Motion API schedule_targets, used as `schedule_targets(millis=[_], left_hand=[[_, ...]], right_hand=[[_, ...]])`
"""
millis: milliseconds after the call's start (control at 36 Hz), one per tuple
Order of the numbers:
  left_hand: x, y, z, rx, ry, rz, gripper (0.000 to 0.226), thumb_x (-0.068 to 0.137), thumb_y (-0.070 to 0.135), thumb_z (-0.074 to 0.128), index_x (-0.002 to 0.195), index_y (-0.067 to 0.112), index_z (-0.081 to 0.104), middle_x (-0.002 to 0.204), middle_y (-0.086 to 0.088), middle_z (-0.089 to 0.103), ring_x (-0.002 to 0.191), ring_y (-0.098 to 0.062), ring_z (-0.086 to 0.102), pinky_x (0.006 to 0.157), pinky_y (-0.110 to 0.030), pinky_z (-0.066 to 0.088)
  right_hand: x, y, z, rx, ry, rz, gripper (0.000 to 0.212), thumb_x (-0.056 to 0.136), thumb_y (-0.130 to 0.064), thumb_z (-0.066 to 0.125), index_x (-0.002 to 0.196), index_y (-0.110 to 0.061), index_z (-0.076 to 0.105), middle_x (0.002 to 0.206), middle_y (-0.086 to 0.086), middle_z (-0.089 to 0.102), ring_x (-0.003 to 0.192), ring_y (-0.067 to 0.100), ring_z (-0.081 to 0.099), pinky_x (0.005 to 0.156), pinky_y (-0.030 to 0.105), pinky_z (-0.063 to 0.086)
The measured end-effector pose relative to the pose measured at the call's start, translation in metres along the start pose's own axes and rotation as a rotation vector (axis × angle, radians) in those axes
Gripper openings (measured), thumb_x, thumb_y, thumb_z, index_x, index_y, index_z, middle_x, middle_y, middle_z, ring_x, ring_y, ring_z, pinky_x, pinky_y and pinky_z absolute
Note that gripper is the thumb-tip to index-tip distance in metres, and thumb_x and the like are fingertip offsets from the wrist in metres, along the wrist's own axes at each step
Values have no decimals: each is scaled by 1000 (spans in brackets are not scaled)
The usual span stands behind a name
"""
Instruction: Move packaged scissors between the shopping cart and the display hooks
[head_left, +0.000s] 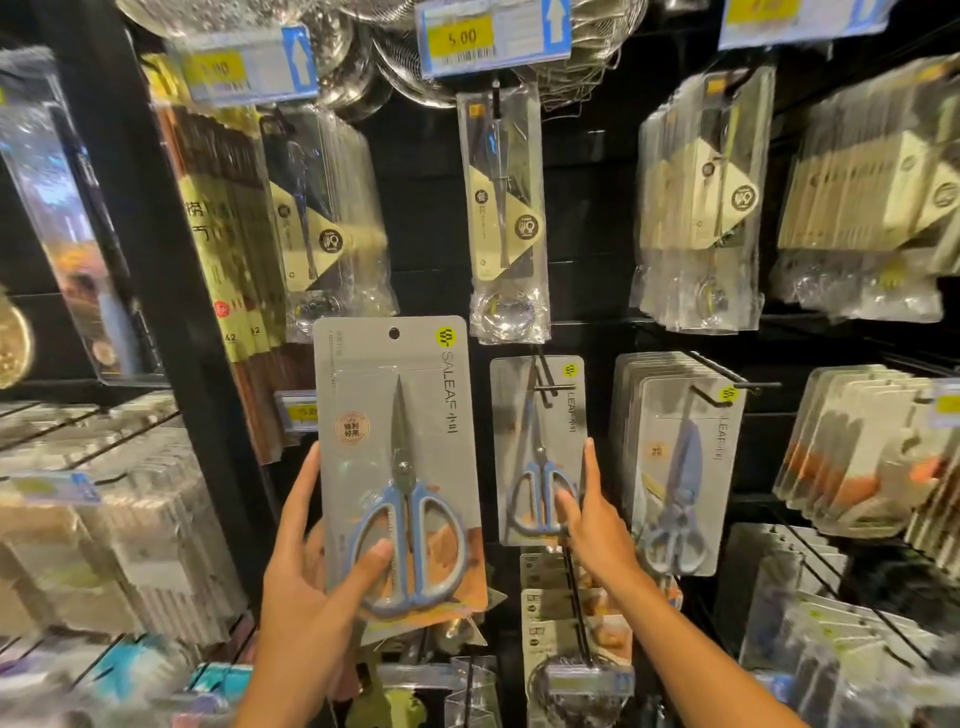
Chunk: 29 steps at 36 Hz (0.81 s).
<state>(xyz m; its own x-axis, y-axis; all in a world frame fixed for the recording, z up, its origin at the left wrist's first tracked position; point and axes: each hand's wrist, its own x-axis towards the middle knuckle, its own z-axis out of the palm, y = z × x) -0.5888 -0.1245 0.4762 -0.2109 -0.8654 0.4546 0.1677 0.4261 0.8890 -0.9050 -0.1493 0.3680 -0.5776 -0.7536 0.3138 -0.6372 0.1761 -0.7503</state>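
Observation:
My left hand (317, 561) holds a grey card pack of blue-handled scissors (400, 457) upright in front of the display, thumb across the lower handle. My right hand (592, 519) touches the lower right edge of a second scissors pack (535, 447), which hangs on a black display hook (545, 384). To its right, several packs of larger blue scissors (680, 478) hang on another hook (727, 375). The shopping cart is out of view.
Packaged spoons (506, 218) and other utensils (701, 208) hang in the row above, under yellow price tags (462, 39). Chopstick packs (228, 234) hang at the left. More packaged goods fill the hooks below and on both sides.

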Motion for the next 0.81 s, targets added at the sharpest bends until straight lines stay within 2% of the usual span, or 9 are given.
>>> schedule_targets(millis=[83,139,194,306,389,472,556,639,806], left_hand=[[-1,1,0,-10,-10,12,93,80,1,75,145,56,38,130,22,66,118,-6,66,85,-19,58],[-1,1,0,-15,-15,21,92,79,3,74,146,56,38,132,22,65,118,-6,65,85,-18,58],[-2,1,-3,-13,-19,27,92,78,6,75,145,57,38,135,21,64,120,-7,65,87,-19,57],[-4,-4,-8,-8,-21,37,93,78,7,75,146,57,37,140,15,61,124,-12,64,94,-26,57],[-5,-7,-13,-16,-35,32,94,78,6,74,147,55,35,141,10,62,124,-17,64,100,-42,55],[-7,-9,-11,-15,-48,30,94,79,6,74,149,53,34,137,9,65,123,-18,65,101,-45,55],[-11,-12,-6,-26,-64,38,94,81,3,74,151,50,33,141,10,62,125,-21,63,100,-47,55],[-17,-17,-1,-38,-90,21,95,82,5,80,149,53,33,144,6,59,127,-21,62,103,-53,52],[-26,-27,4,-68,-214,-31,98,80,5,74,146,61,29,143,3,61,127,-19,62,98,-31,55]], right_hand=[[-2,-4,-2,55,-12,-7,77,105,-46,40,148,-56,-22,130,15,60,91,30,70,76,50,60],[-9,-7,-2,26,0,9,74,104,-51,38,149,-55,-21,154,11,39,119,32,60,88,44,53],[-19,-7,0,-56,60,8,77,102,-58,37,150,-50,-22,163,7,21,141,33,40,104,48,45],[-49,-14,1,10,59,-111,74,100,-58,41,155,-46,-6,166,-9,10,152,20,18,121,44,28],[-75,-45,-9,237,-140,-165,60,100,-58,41,153,-53,13,161,-25,19,151,7,23,123,43,27],[-96,-80,-25,462,-328,-238,53,101,-51,46,148,-60,23,143,-27,50,131,0,52,113,39,42],[-111,-104,-39,505,-345,-341,58,105,-36,46,153,-53,18,115,-16,69,106,7,67,93,40,54],[-120,-112,-46,503,-295,-371,64,106,-22,47,151,-57,18,76,5,58,75,34,58,71,56,50],[-134,-90,-43,508,-262,-282,65,106,-21,47,149,-61,20,91,23,62,88,41,62,84,61,51]])
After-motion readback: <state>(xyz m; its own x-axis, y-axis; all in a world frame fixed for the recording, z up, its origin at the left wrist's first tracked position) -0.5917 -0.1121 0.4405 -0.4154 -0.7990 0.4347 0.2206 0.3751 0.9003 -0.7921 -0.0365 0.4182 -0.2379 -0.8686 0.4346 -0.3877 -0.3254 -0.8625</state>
